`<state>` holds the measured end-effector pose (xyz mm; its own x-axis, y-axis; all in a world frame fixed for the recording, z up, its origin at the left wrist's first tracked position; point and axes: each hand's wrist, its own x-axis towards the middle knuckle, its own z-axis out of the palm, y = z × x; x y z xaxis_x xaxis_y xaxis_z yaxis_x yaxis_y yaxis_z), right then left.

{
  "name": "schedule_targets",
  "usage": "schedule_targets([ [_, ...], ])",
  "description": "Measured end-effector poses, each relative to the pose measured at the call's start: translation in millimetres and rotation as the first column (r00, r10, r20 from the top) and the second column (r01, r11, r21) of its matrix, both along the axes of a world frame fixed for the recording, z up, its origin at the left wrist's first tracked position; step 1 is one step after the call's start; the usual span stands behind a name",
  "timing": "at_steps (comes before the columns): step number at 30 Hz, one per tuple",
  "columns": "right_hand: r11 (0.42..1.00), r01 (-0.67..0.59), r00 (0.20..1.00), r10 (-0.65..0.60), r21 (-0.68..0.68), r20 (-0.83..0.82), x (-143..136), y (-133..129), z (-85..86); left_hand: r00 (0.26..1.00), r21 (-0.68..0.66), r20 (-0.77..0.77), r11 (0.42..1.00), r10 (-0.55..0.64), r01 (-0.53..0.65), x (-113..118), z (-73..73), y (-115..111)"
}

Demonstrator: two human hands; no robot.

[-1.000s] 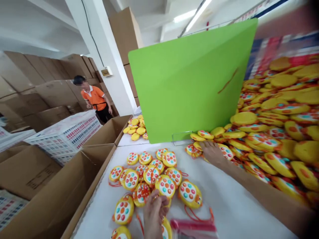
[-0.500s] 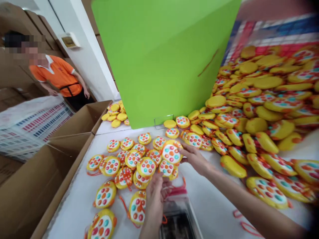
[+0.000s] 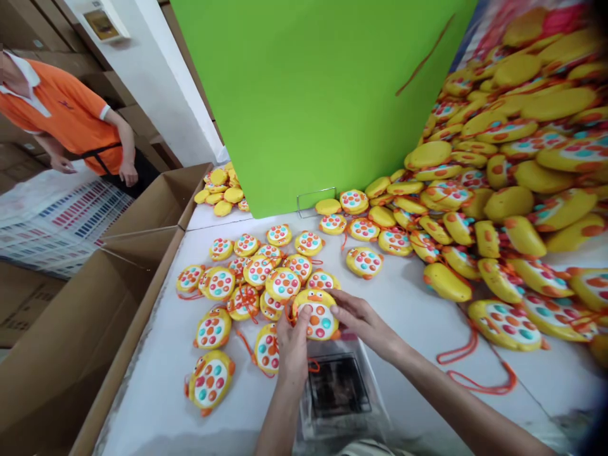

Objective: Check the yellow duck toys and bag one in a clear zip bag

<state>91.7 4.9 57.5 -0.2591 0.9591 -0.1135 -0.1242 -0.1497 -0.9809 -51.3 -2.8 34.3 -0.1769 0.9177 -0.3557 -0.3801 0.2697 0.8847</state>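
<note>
The yellow toy [image 3: 317, 316] has come down from above the scattered toys toward the near edge of the white table [image 3: 413, 288], and the left hand [image 3: 293, 339] has joined the right hand [image 3: 363, 320] on it. Both hands now grip it between them, the left thumb laid over its button face and the right fingers at its opposite side; the buttons face up and the beak points away from the person. Just below the hands, toward the near edge, lies a clear bag [image 3: 337, 386] with a dark rectangle showing in it. Beyond and to the left, a cluster of similar toys [image 3: 282, 284] sits partly overlapping, mostly buttons up, with two more near the table's left edge. Looped red cords [image 3: 482, 380] lie toward the right edge, where a large heap of toys [image 3: 544, 180] rises. A green board [image 3: 323, 107] stands across the far side, with a small heap of toys [image 3: 221, 190] past its lower left corner. Along the left edge stands an open carton [image 3: 109, 329]; beyond it are a patterned crate [image 3: 90, 206] and a co-worker in an orange shirt [image 3: 76, 114].
</note>
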Motion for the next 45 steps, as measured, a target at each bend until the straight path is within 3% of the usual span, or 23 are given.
schedule_targets([
  [3,0.999,0.011,0.999,-0.009,0.039,-0.053,-4,-6,-6.3,0.999,-0.018,0.028,1.000,0.014,-0.014,2,-2.8,-2],
  [8,0.991,0.115,0.989,-0.121,0.070,0.081,-3,-6,-23.5,0.994,-0.009,0.100,0.999,-0.035,0.036,1,-4.2,-8],
  [12,0.992,0.093,0.992,-0.101,0.089,0.081,-2,-5,-25.0,0.979,0.081,-0.053,0.977,-0.195,0.198,-7,-2.1,-13],
  [15,0.995,0.047,0.996,-0.054,0.093,0.069,-2,-7,-23.9,0.964,0.071,-0.142,0.969,-0.226,0.238,-11,0.9,-14],
  [20,0.994,0.044,0.995,-0.053,0.103,0.084,1,-6,-23.5,0.968,0.072,-0.044,0.965,-0.248,0.251,-11,3.5,-11],
  [26,0.988,0.058,0.993,-0.071,0.145,0.090,1,-7,-18.7,0.971,0.066,-0.101,0.972,-0.218,0.225,-7,7.2,-8],
  [41,0.989,0.038,0.989,-0.057,0.140,0.134,3,-7,-7.9,0.943,0.031,0.178,0.960,-0.280,0.279,-7,3.3,-4],
  [43,0.989,0.016,0.984,-0.041,0.145,0.174,8,-5,-9.1,0.956,0.029,0.145,0.967,-0.255,0.254,-7,4.9,1],
  [45,0.982,0.052,0.950,-0.104,0.180,0.294,20,4,-14.8,0.981,0.035,0.119,0.988,-0.154,0.151,-10,11.5,13],
])
